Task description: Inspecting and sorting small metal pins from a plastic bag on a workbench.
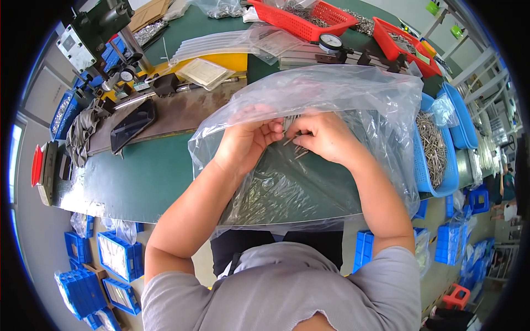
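A large clear plastic bag point(326, 83) lies spread over the green table in front of me, and both my hands work inside its opening. My left hand point(243, 144) is closed, its fingers curled around the lower ends of a small bunch of slim metal pins point(289, 122). Facing it, my right hand point(327, 135) pinches at metal pins with thumb and fingertips. Several loose pins point(301, 151) lie on the bag's plastic just below the right fingertips. Clear film partly covers the upper fingers, and the pins' exact shape is too small to tell.
A blue basket point(422, 160) of metal pins stands at the right edge. Red baskets point(287, 25) of metal parts and a dial gauge point(330, 42) sit at the back. On the left are a phone point(133, 126), a grey rag point(83, 135) and a gauge stand point(130, 47).
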A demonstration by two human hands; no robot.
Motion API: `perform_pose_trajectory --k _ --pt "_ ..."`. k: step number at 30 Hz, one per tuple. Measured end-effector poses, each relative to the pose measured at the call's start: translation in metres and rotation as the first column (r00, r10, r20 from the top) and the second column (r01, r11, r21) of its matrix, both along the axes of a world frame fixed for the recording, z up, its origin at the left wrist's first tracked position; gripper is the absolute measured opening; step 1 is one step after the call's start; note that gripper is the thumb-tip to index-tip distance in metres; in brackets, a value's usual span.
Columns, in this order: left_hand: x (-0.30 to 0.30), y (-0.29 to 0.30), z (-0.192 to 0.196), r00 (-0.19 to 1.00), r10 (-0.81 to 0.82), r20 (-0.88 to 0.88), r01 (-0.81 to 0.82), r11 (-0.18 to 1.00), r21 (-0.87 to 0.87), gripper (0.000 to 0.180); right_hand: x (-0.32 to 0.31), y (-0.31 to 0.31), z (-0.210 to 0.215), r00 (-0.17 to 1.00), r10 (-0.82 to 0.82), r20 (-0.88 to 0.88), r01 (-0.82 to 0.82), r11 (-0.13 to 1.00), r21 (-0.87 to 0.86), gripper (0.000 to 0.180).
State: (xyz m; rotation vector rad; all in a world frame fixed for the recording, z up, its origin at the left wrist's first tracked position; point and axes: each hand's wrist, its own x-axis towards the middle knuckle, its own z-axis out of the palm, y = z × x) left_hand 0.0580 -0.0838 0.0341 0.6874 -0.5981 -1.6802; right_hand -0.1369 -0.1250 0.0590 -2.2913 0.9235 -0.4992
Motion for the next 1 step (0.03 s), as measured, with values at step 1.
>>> perform_pose_trajectory --k 1 --pt "0.0002 0.0002 -0.0003 1.000 -0.001 0.003 0.001 1.000 -0.005 0.015 0.0017 0.0020 0.0000 0.994 0.001 -0.110 -0.020 0.985 -0.174 0.010"
